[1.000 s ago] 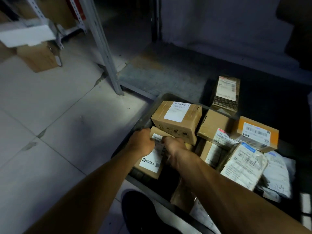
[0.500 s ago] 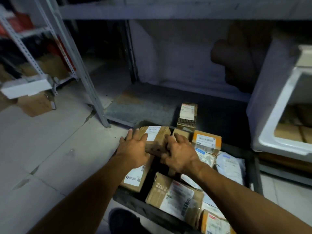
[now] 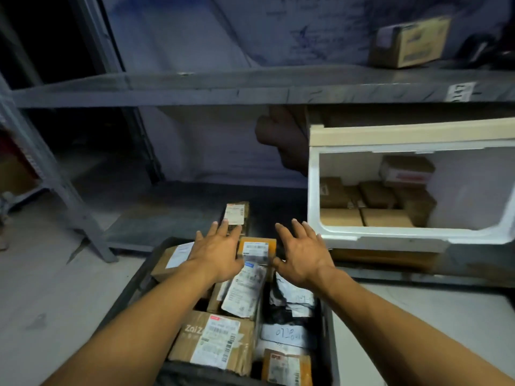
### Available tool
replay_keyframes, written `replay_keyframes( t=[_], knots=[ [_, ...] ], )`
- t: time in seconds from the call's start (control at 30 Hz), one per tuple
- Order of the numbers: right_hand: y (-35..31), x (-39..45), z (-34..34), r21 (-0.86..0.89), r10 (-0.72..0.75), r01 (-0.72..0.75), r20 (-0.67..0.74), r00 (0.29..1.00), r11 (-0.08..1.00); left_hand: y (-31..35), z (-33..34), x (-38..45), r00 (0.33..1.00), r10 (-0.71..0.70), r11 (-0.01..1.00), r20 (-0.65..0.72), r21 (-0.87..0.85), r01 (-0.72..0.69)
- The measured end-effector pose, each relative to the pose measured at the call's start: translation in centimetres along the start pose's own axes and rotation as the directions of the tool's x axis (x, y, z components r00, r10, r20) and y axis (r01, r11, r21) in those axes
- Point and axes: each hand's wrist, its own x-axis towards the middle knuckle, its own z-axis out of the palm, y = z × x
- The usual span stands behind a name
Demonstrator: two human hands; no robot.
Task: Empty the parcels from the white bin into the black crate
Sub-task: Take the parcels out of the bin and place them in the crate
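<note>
The black crate (image 3: 131,291) sits on the floor below me, packed with several labelled cardboard parcels and mailers, among them a large brown box (image 3: 214,341) and an orange box (image 3: 257,249). The white bin (image 3: 390,240) lies on the low shelf at right, its opening facing me, with several brown parcels (image 3: 367,207) inside. My left hand (image 3: 216,253) and my right hand (image 3: 303,254) hover above the crate's far end, fingers spread, holding nothing. The right hand is just left of the bin's front corner.
A grey metal shelf board (image 3: 250,84) runs overhead with a cardboard box (image 3: 409,41) on it at upper right. A shelf upright (image 3: 53,174) stands at left on the pale tiled floor (image 3: 41,302). One labelled parcel (image 3: 237,214) leans at the crate's far edge.
Both hands let go of the brown box in the crate, lifted and spread open. My view tilted upward, bringing the white bin and upper shelf into sight.
</note>
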Motion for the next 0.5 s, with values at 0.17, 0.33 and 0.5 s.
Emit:
replay_keyframes(
  t=[0.17,0.33,0.5],
  knots=[
    [5.2,-2.4,-2.0,-0.001,0.081,-0.081,-0.051,0.995,0.997,6.2,-0.9,0.8,0.996,0.085,0.996,-0.005,-0.004,-0.085],
    [10.2,-3.9,-3.5,-0.012,0.159,-0.160,-0.062,0.985,0.987,12.4,-1.3,1.8,0.980,0.198,0.980,-0.034,-0.027,-0.199],
    [14.9,-4.2,-4.1,0.012,0.228,-0.227,-0.069,0.971,0.974,17.8,-1.6,3.2,0.953,0.294,0.953,-0.074,-0.058,-0.298]
  ],
)
